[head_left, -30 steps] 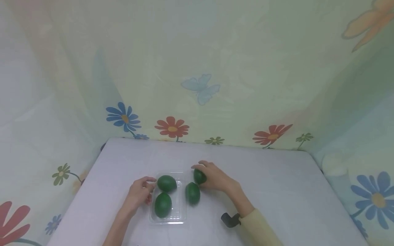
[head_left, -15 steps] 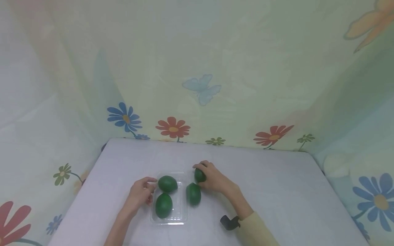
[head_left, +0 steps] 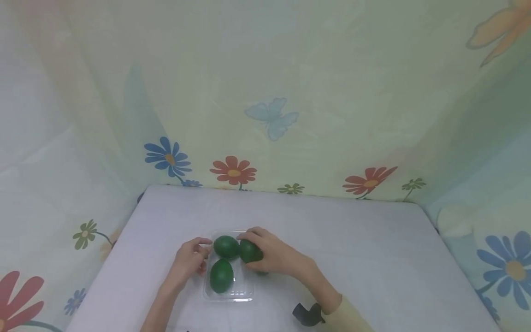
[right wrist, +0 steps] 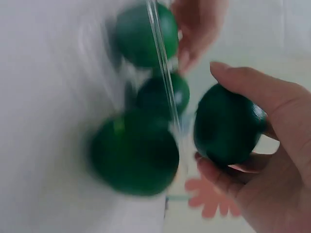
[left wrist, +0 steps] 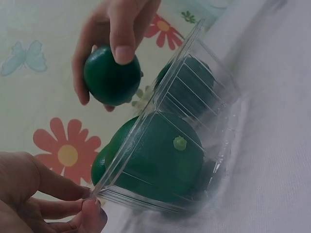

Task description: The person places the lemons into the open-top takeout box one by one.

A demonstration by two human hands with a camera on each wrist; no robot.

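Two green limes lie in a clear plastic container (head_left: 229,299), one lime (head_left: 226,247) toward the back and another lime (head_left: 221,275) in front of it. My left hand (head_left: 191,258) pinches the container's left rim between thumb and fingers, plain in the left wrist view. My right hand (head_left: 274,253) holds a third lime (right wrist: 226,126) in its curled fingers. That lime is above the container's right rim, clear of the ones inside. Outside, against the right side, sits one more lime (right wrist: 136,155), mostly hidden under my right hand in the head view.
A white cloth covers the table (head_left: 352,249). A black curved pipe-like object (head_left: 307,315) shows by my right wrist. Flower-printed curtains (head_left: 290,115) stand at the back and both sides of the table.
My right hand has brought its lime leftward and toward me, from behind the loose lime to over the container's right edge. The left hand and the container stay in place.
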